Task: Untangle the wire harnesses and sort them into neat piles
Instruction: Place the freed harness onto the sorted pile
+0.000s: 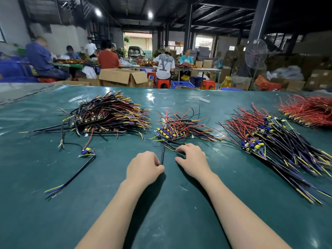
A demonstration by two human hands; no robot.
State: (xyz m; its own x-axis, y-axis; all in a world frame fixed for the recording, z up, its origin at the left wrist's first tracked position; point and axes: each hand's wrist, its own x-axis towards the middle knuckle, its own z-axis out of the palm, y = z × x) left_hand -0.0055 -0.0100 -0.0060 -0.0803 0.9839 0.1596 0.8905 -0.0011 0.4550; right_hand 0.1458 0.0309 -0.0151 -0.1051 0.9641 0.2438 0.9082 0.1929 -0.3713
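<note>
now the left hand (143,167) pinches a black harness (163,155) at the near edge of the middle pile (179,126); the right hand (193,159) curls beside it (grip unclear). next, likely: draw it free without dragging neighbours.

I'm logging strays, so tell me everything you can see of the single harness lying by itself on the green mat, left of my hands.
The lone harness lies flat on the green mat, apart from the left hand and right hand. Its head is a blue-and-yellow component cluster. A thick black cable runs from it toward the near left, ending in bared yellow, blue and black cores. A thin black lead loops away, and a red wire reaches the edge of the left pile.
</note>
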